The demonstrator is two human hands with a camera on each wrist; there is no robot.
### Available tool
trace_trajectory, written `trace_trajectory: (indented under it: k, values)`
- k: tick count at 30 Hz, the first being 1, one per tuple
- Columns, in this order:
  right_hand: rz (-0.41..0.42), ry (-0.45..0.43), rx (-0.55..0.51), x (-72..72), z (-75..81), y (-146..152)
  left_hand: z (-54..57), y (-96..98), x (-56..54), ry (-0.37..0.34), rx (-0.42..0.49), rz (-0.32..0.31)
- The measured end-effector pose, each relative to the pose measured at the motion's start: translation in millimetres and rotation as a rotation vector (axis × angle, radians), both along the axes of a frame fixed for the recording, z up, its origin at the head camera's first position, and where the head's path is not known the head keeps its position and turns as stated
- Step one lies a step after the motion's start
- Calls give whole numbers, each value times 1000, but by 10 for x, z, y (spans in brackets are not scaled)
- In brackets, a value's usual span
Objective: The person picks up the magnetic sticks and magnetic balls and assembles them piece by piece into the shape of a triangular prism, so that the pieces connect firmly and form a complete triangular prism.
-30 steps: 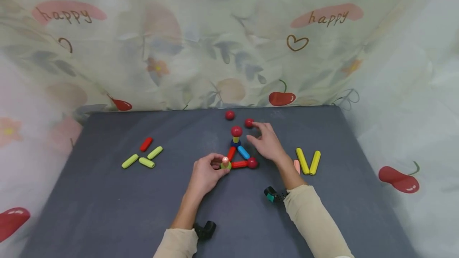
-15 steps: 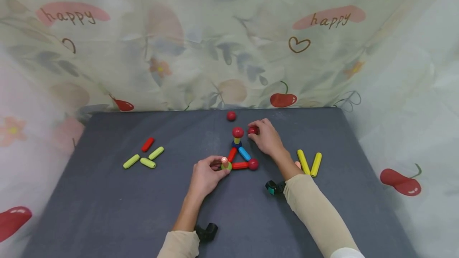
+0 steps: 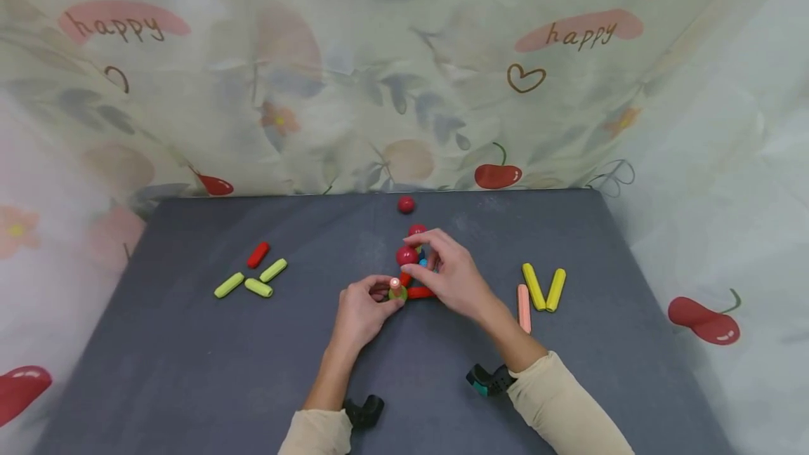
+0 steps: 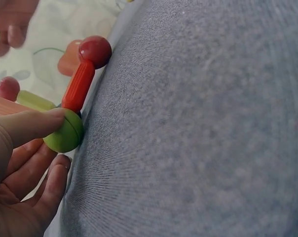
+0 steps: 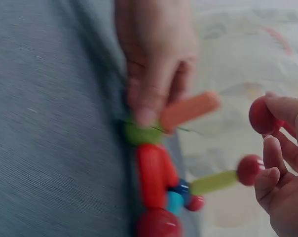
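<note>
My left hand grips the green ball at the near-left corner of a triangle of rods and balls on the table. A salmon rod stands up from that ball. Red rods run from it, one to a red ball. At the far corner, a yellow-green rod rises from a dark blue ball with another red ball on top. Above the triangle, my right hand pinches a loose red ball between thumb and fingers, partly covering the structure in the head view.
To the left lie a red rod and three light green rods. Two yellow rods and a salmon rod lie to the right. Another red ball sits near the table's back edge.
My right hand has taken hold of the red ball at the back and brought it left and nearer, over the triangle. My left hand has stayed on the green ball.
</note>
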State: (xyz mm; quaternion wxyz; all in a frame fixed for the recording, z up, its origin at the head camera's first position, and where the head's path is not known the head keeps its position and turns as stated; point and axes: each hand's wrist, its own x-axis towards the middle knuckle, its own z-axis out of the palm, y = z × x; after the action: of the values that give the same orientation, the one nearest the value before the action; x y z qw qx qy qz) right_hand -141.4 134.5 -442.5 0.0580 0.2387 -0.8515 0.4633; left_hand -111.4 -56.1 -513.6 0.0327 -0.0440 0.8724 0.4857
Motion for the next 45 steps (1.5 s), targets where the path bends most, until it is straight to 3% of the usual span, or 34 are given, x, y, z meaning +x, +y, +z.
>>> trace_trajectory:
  k: [6,14,17,21,25,27,29,32,35,40,42,45]
  values:
    - [52,-41,10,101,-182,-94,-12,2,-7,23,6,-5]
    - [84,-67,5,130,-242,-50,-5,6,2,24,6,8]
    - [13,-149,24,139,-271,77,-4,17,12,18,-3,12]
    - [-129,-333,174,149,-349,287,-3,30,37,26,-6,5]
    - [-186,-425,309,145,-433,409,-1,17,82,22,27,-61]
    - [-206,-418,312,138,-456,432,19,-15,92,5,74,-113]
    - [-216,-403,302,130,-468,434,49,-64,79,-10,100,-123]
    - [-195,-376,301,141,-474,444,97,-131,-7,11,81,-57]
    - [-169,-375,289,164,-496,431,115,-164,-161,49,30,17]
    - [-195,-333,291,175,-571,337,90,-141,-413,40,20,-69]
    - [-219,-290,306,163,-600,299,77,-118,-458,32,4,-94]
    - [-260,-186,347,134,-609,276,77,-84,-462,33,-29,-83]
